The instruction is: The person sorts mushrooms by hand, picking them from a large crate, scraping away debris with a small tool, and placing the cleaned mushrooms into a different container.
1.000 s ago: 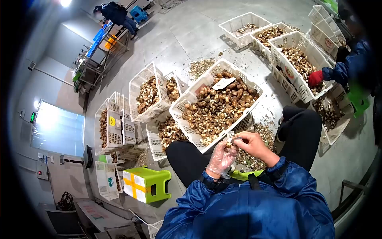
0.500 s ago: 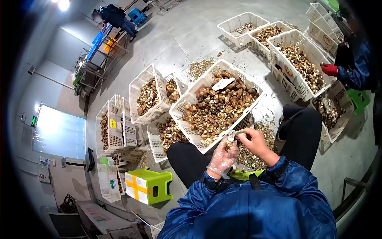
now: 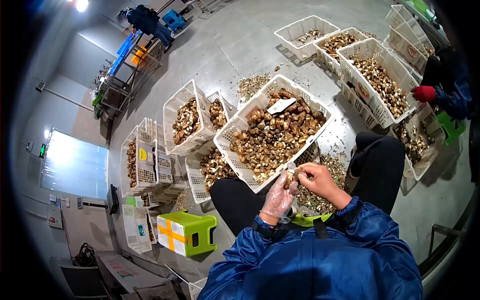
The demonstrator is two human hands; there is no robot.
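Observation:
My left hand (image 3: 280, 198), in a clear plastic glove, pinches a mushroom (image 3: 292, 175) with brown and whitish parts at the near rim of a white crate. Bare, my right hand (image 3: 319, 181) meets it from the right. Its thumb and fingers are pinched together against the mushroom, and whatever else they hold is too small to make out. Just beyond both hands, the tilted white crate (image 3: 239, 164) holds a heap of brown mushrooms (image 3: 272, 135) with a white card (image 3: 281, 105) on top. Trimmed scraps (image 3: 315, 202) lie on the floor below my hands.
More mushroom crates stand left (image 3: 171, 145) and right (image 3: 376, 123). A green stool (image 3: 200, 232) with a white, orange-taped top is at lower left. A co-worker's red-gloved hand (image 3: 424, 93) is beside the right crates. Another person (image 3: 145, 22) stands by a far table.
My fingers have shifted slightly around the mushroom, which now shows more of its brown side. The co-worker's red-gloved hand has moved a little right and down.

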